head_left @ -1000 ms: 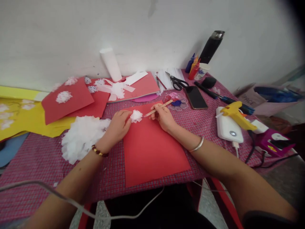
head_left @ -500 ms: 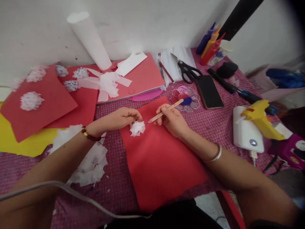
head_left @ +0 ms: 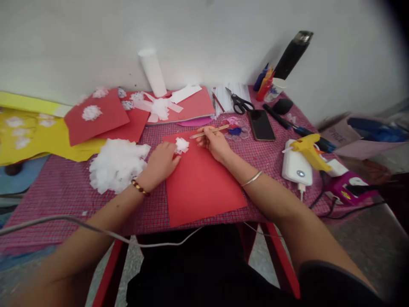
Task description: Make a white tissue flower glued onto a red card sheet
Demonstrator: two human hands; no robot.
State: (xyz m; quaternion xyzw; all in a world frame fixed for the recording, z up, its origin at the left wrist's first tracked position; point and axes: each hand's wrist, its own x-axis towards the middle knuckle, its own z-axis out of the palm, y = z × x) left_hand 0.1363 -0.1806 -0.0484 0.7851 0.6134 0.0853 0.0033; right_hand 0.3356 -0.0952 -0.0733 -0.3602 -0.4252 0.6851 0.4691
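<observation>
A sheet of red paper (head_left: 204,183) lies in front of me, and a white ruffled paper flower (head_left: 182,145) sits near its top left corner. My left hand (head_left: 162,161) rests palm down at the paper's left edge, thumb apart, its fingertips beside the flower and maybe touching it. Pinched in my right hand (head_left: 213,143) is a thin wooden stick (head_left: 220,128). Its tip points left, just above and to the right of the flower. Left of my left hand, a pile of white cut paper pieces (head_left: 115,166) lies on the checked tablecloth.
Behind the sheet are a flower-shaped paint palette (head_left: 235,129), black scissors (head_left: 239,103) and a phone (head_left: 261,125). To the right, a yellow glue gun (head_left: 309,150) lies on a white power bank (head_left: 295,166). Red paper with white flowers (head_left: 108,119) lies left. A white cable (head_left: 111,234) crosses low in front.
The view dipped closer and then drew back. My left hand's fingers, bent at the flower half a second ago, now lie flatter beside it. The stick stays in my right hand near the flower.
</observation>
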